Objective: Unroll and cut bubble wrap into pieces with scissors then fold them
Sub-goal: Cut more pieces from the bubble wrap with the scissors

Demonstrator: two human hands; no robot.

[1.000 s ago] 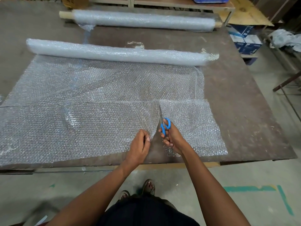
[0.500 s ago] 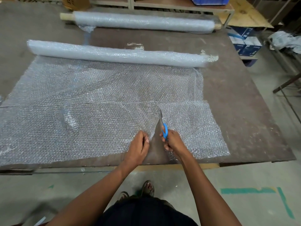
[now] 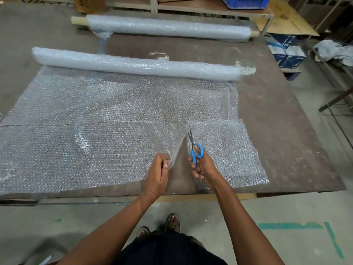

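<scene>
- While the left hand (image 3: 159, 170) pinches the cut edge of the bubble wrap (image 3: 99, 138) lying on the table (image 3: 286, 131), it should keep it taut.
- Gripping the blue scissors (image 3: 193, 148), the right hand (image 3: 204, 167) should steer straight toward the roll (image 3: 137, 64).

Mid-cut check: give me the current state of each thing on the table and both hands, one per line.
Bubble wrap sheet: unrolled flat, partly slit from the near edge.
Near roll: partly unrolled, joined to the sheet.
Far roll: rolled up, lying apart.
Scissors: blades in the slit, pointing away.
Left hand: grip pinching the cut edge.
Right hand: grip through the scissors' blue handles.
</scene>
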